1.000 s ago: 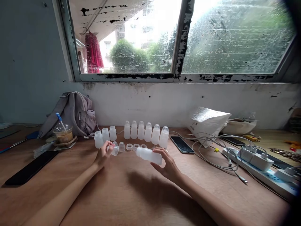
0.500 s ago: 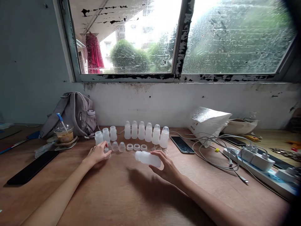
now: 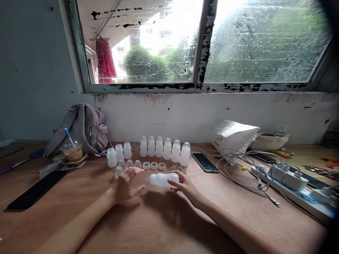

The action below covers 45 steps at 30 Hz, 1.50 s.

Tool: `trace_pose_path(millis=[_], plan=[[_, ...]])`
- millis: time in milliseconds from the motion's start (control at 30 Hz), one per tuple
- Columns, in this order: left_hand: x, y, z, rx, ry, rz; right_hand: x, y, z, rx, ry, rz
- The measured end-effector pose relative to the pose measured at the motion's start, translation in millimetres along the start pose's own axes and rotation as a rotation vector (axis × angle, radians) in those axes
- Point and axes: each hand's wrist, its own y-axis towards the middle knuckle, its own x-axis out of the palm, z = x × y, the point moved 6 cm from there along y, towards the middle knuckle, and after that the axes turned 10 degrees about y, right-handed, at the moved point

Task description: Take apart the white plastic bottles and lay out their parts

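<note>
In the head view my right hand (image 3: 182, 183) is wrapped round the base of a frosted white baby bottle (image 3: 162, 179), which lies sideways above the table with a clear nipple pointing left. My left hand (image 3: 129, 183), a little blurred, is spread open to the left of the nipple, apart from it and holding nothing. Just behind that hand stand several clear dome caps (image 3: 119, 171). White collar rings (image 3: 154, 165) lie in a row to their right, with clear thin rings (image 3: 186, 170) further right. Uncapped bottles (image 3: 112, 157) stand at the back left, beside a row of capped bottles (image 3: 159, 146).
A phone (image 3: 205, 162), tangled white cables (image 3: 233, 176) and a power strip (image 3: 296, 190) lie on the right. A white bag (image 3: 235, 137) stands behind them. On the left are a black flat slab (image 3: 37, 189), an iced drink cup (image 3: 72, 151) and a grey backpack (image 3: 82, 130).
My left hand has left the clear cap at the left and moved right, opening near the bottle's nipple. My right hand's grip has turned slightly round the bottle, which shifted a little left.
</note>
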Motion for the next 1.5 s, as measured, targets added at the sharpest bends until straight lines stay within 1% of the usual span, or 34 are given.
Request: trace_pose_path(millis=[67,133,233,300,400,533,633,700,800,833,867,900,1000,1067,1200,1333,1433,1500], plan=[[4.3,3.0,22.3,0.021,-0.033,-0.038,7.9,-2.2,6.1,0.095,0.124,-0.03],[7.9,4.7,32.1,-0.016,-0.013,-0.041,16.5,-6.1,8.5,0.147,0.189,-0.058],[15.0,3.7,30.1,-0.074,0.074,-0.046,30.2,-13.7,6.7,0.168,0.209,-0.123],[20.4,1.3,25.0,-0.09,0.124,-0.062,38.1,-18.4,3.3,0.132,0.182,-0.171],[25.5,-2.8,19.2,-0.099,0.173,-0.081,43.8,-23.8,-2.4,0.014,0.044,-0.195],[25.7,-5.9,19.0,-0.079,0.212,-0.096,44.5,-29.3,-9.9,-0.182,-0.27,-0.185],[27.6,-7.4,17.5,-0.123,0.178,-0.17,45.6,-32.1,-15.3,-0.353,-0.477,-0.209],[31.3,-8.8,15.0,-0.194,0.11,-0.258,46.8,-33.2,-17.8,-0.489,-0.613,-0.238],[38.4,-10.1,16.3,-0.26,-0.108,-0.398,49.2,-34.8,-19.6,-0.721,-0.808,-0.285],[38.8,-9.6,17.6,-0.272,-0.181,-0.414,49.1,-34.8,-19.8,-0.784,-0.851,-0.288],[37.2,-8.4,18.2,-0.286,-0.235,-0.398,48.0,-33.9,-19.8,-0.823,-0.874,-0.282],[33.7,-6.8,17.7,-0.304,-0.265,-0.352,45.6,-31.9,-20.1,-0.838,-0.871,-0.26],[18.5,-2.9,13.9,-0.328,-0.272,-0.137,32.6,-22.2,-21.4,-0.785,-0.761,-0.14],[14.0,-2.6,12.3,-0.291,-0.292,-0.062,24.3,-16.6,-21.9,-0.75,-0.681,-0.082],[16.9,-4.5,5.7,-0.227,-0.312,-0.043,16.6,-10.7,-20.4,-0.713,-0.632,-0.068],[17.8,-4.8,1.0,-0.2,-0.229,-0.083,17.2,-11.9,-18.2,-0.675,-0.643,-0.106],[16.7,-5.0,0.2,-0.202,-0.197,-0.131,20.7,-15.0,-18.2,-0.67,-0.657,-0.15],[14.9,-5.7,-1.4,-0.226,-0.203,-0.128,21.7,-16.3,-19.6,-0.678,-0.66,-0.156]])
